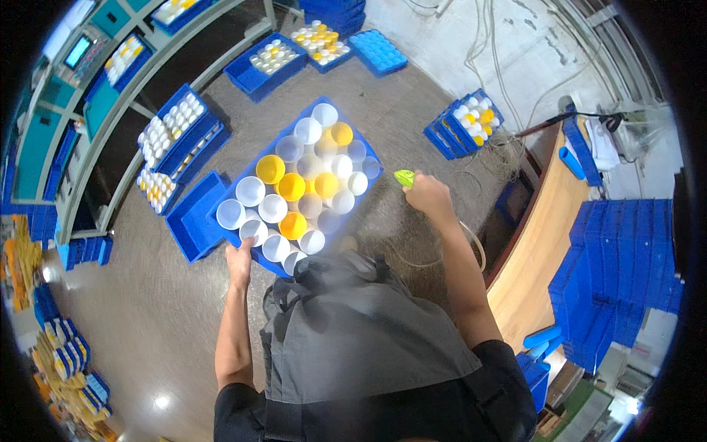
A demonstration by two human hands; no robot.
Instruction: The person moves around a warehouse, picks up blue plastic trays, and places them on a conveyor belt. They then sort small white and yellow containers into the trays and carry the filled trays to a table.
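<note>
My left hand (pixel 238 259) is closed on the near left corner of a blue plastic crate (pixel 274 146), its thumb over the rim by a white cup. Rows of open-topped white cups (pixel 272 209) and several yellow cups (pixel 292 187) stand in the crate, which is tilted in front of me. A pale haze blurs the cups on its right side. To the right of the crate, my right hand (pixel 429 197) is wrapped around a lime-green air blow gun (pixel 403 177), pointed toward the cups and apart from them. Its grip is hidden by my fingers.
An unfilled blue crate (pixel 197 215) lies on the floor at the left. Cup-filled crates (pixel 174 129) stand beyond it, others (pixel 464 124) by the wall. A pale hose (pixel 482 250) loops beside my right forearm, near a wooden-topped bench (pixel 541 228). Blue crates (pixel 618 258) are stacked farther right.
</note>
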